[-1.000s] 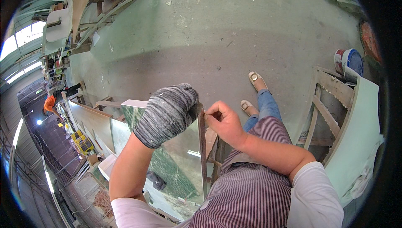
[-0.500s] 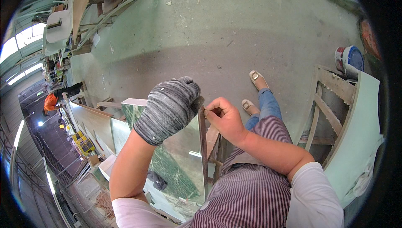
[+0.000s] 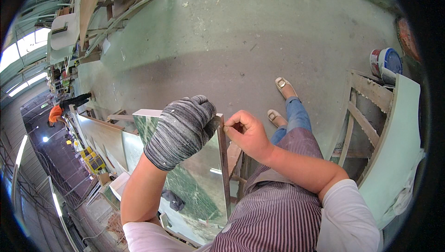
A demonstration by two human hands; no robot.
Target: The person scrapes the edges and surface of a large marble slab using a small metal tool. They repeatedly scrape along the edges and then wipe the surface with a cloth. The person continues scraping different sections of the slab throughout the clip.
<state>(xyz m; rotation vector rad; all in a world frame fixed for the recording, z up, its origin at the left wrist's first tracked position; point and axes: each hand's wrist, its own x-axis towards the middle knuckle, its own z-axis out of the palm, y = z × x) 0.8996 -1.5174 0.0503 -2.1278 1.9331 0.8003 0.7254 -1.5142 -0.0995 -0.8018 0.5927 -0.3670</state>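
My left hand [image 3: 182,131], in a grey-and-black striped knit glove, is curled closed above the top corner of a glossy green-and-white marble-patterned panel [image 3: 197,178]. Anything inside its fingers is hidden. Bare, my right hand [image 3: 248,134] pinches thumb and forefinger together right at the panel's narrow brown edge [image 3: 222,148]. What sits in that pinch is too small to make out. The panel's right side runs down toward my striped apron [image 3: 278,210]. On the panel's lower left lies a crumpled dark grey cloth-like item [image 3: 173,200].
Wooden supports [image 3: 234,157] show beside the panel. To the right stand a rough wooden frame [image 3: 364,127], a curved pale green sheet [image 3: 398,136] and a bucket [image 3: 391,62]. More framing [image 3: 123,6] is at upper left. A person in orange [image 3: 56,114] bends far left.
My gloved left hand has shifted down and slightly left, uncovering the panel's top corner. My right hand has slid a little left along with it, still pinched.
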